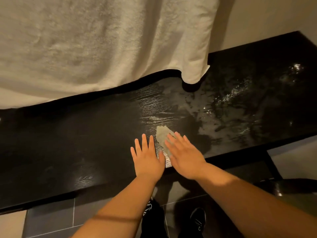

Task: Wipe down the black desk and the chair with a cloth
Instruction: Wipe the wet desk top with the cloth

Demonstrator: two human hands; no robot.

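Above a dark tiled floor and a black shoe, a person works at the black surface. The left hand lies flat near the front edge, fingers straight and spread, holding nothing. Just beside it, the right hand presses straight fingers on a pale cloth lying on the surface. Wet streaks glisten farther right; a white towel hangs behind.
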